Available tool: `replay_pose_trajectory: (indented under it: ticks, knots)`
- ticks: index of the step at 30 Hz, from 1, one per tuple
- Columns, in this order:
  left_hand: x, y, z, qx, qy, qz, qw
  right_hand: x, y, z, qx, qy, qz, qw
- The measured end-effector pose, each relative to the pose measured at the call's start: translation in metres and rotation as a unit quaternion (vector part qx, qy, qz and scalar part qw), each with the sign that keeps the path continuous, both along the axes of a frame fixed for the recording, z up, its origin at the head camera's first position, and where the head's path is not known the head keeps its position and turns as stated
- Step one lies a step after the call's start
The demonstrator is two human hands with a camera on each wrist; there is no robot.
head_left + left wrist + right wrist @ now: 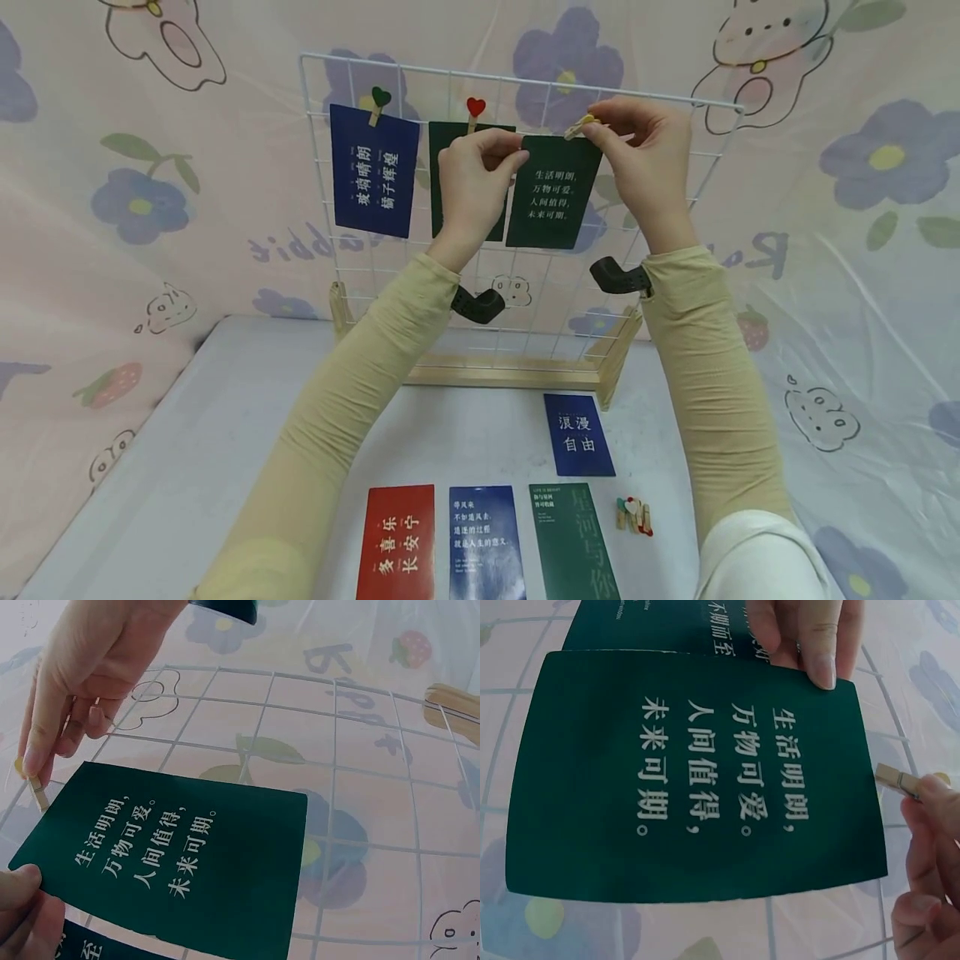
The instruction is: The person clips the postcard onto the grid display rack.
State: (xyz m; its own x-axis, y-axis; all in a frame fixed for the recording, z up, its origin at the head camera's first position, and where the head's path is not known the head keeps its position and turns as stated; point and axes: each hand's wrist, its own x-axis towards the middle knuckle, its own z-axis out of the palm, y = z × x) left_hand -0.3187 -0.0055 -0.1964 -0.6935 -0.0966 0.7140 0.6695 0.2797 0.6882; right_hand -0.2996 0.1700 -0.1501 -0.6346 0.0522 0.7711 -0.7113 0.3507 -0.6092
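Note:
Against a white wire grid, my left hand pinches the upper left corner of a dark green card with white writing. My right hand pinches a small wooden clothespin with a yellow top, its tip right at the card's top edge. Left of this card, another green card hangs from a clothespin with a red heart, partly hidden behind my left hand. Farther left a blue card hangs from a clothespin with a green heart.
The grid stands in a wooden base on a white table. A small blue card lies before it. Nearer lie a red card, a blue card, a green card and several clothespins. Patterned cloth hangs behind.

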Motion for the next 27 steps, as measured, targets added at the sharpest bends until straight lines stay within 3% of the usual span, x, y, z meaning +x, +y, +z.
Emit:
replay_pose_trajectory:
  ticks: [9, 17, 27]
  knots:
    - [0.001, 0.002, -0.001, -0.008, 0.007, 0.016, 0.9998, 0.006, -0.006, 0.004, 0.049, -0.002, -0.043, 0.998]
    - [0.001, 0.002, 0.000, -0.009, 0.009, 0.021, 0.9997, -0.016, 0.003, 0.002, 0.067, -0.010, -0.047, 0.997]
    - [0.001, 0.002, 0.001, -0.012, 0.005, 0.028, 0.9995, -0.019, 0.002, 0.004, 0.077, -0.020, -0.054, 0.995]
